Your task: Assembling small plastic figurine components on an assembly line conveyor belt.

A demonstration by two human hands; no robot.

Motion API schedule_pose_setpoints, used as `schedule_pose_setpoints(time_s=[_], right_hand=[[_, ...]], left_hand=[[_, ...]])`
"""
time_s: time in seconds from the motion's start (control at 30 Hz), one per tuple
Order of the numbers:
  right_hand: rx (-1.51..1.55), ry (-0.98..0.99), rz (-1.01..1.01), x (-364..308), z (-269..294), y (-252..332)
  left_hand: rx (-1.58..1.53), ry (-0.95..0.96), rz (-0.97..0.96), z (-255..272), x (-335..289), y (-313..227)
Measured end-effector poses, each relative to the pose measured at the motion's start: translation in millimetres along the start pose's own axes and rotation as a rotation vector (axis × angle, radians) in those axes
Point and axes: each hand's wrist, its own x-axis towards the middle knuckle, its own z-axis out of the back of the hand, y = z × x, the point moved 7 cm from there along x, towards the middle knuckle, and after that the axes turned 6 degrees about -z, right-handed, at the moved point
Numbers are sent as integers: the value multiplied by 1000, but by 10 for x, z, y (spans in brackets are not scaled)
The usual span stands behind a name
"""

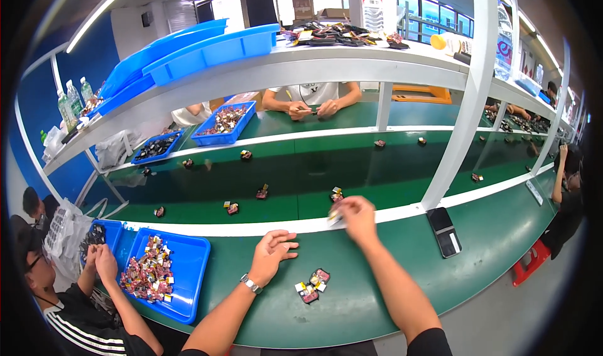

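My right hand [360, 219] reaches out over the white rail at the edge of the green conveyor belt. Its fingers pinch a small electronic part [336, 217], blurred, with white and yellow showing. Just beyond the fingertips, another such part [337, 194] sits on the belt. My left hand [271, 257], wearing a wristwatch, hovers over the green worktop with fingers apart and nothing in them. Between my forearms lies a little cluster of pink-and-black parts [312, 285] with white and yellow labels.
To the left stands a blue tray [204, 255] heaped with similar parts, beside a co-worker [75, 299]. A black phone-like device [444, 232] lies right of a white post [461, 104]. Overhead runs a shelf [314, 57] with blue trays. Across the belt another person [312, 95] works.
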Motion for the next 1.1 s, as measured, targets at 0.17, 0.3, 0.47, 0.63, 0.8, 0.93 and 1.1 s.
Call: schedule_pose_setpoints(time_s=[0.17, 0.3, 0.47, 0.63, 0.8, 0.93, 1.1], right_hand=[[-527, -404, -68, 588, 991, -129], [-1011, -501, 467, 328, 438, 354], [-1145, -188, 318, 293, -98, 136], [-781, 29, 153, 189, -149, 77], [-558, 542, 223, -693, -714, 577], [-647, 653, 397, -1018, -938, 788], [-630, 574, 445, -1053, -944, 758]], left_hand=[[64, 46, 6, -50, 53, 59], [68, 36, 15, 59, -21, 98], [69, 65, 9, -8, 16, 65], [41, 56, 43, 54, 27, 57], [-61, 44, 169, 162, 32, 72], [-174, 221, 263, 57, 21, 104], [-144, 224, 229, 39, -9, 93]])
